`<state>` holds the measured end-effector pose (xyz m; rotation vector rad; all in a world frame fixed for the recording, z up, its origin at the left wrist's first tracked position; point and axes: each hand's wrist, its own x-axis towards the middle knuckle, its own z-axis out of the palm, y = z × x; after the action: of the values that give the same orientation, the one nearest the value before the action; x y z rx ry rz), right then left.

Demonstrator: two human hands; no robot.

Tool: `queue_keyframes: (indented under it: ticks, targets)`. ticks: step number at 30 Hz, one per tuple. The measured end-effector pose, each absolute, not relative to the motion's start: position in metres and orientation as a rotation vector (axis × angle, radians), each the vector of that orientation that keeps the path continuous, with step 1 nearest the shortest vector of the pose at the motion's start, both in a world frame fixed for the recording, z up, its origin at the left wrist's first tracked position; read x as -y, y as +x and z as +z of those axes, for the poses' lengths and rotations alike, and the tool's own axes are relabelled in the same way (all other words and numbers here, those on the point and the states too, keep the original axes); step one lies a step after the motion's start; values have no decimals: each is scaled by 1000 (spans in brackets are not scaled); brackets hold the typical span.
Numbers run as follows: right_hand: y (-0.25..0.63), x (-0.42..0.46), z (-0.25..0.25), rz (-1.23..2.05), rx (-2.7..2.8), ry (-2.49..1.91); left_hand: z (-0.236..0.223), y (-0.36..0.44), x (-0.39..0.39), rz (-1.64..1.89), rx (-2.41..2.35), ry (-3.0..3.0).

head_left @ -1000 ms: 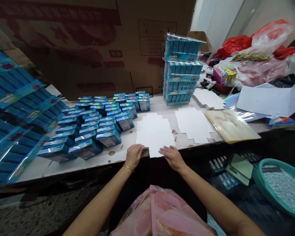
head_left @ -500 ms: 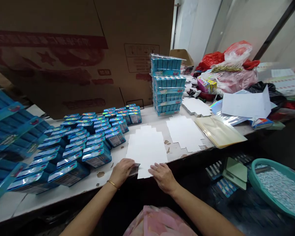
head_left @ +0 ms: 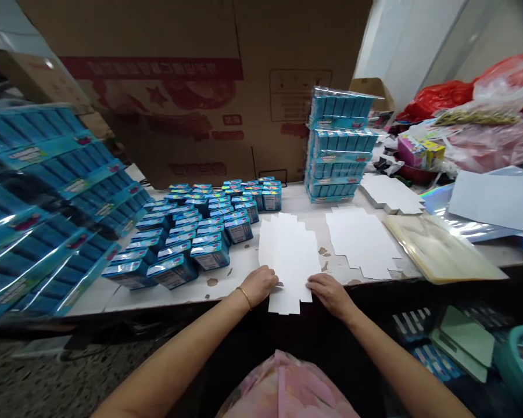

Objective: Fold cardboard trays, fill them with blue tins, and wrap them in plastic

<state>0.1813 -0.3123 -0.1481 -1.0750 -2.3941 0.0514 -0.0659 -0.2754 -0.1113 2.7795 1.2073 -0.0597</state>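
With our left hand (head_left: 259, 287) and right hand (head_left: 333, 295), we are pinching a flat, white, notched cardboard sheet (head_left: 290, 255) at opposite edges, fingers (head_left: 270, 277) closing on it.

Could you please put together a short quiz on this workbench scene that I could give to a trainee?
1. Of the left hand and the right hand, at opposite edges of the white cardboard piece, which is nearer the group of separate small blue boxes?
2. True or false: the bracelet is worn at the right hand's wrist.
3. Which lies farthest to the right in the picture? (a) the small blue boxes; (b) the white cardboard piece between the hands; (c) the yellowish translucent sheets.

Key:
1. The left hand.
2. False; the gold-coloured bracelet is at the left hand's wrist.
3. (c)
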Motion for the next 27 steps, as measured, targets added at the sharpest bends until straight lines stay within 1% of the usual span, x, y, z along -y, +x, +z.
queue_keyframes:
  ticks: [6,9,12,16,21,24,27]
  targets:
    - [184,302,-140,189,2463,-961,-109,-63,275,38,-1252,2684]
    - [174,299,-133,244,2339,-1189,-106,-61,275,25,-1228,2689]
    - [155,294,-123,90,2388,-1391,-106,-58,274,-8,-1235,2709]
    - [132,286,-110,-126,2751,-1267,-107,-49,273,-38,-1272,2711]
    - [125,280,-103,-121,2953,-1128,-102,-35,277,-106,-1323,2702]
    - [127,279,-102,-89,2945,-1153,-98,-29,278,-136,-1400,2674]
    - [133,293,-103,-43,2812,-1121,-97,-26,278,-123,-1449,2663]
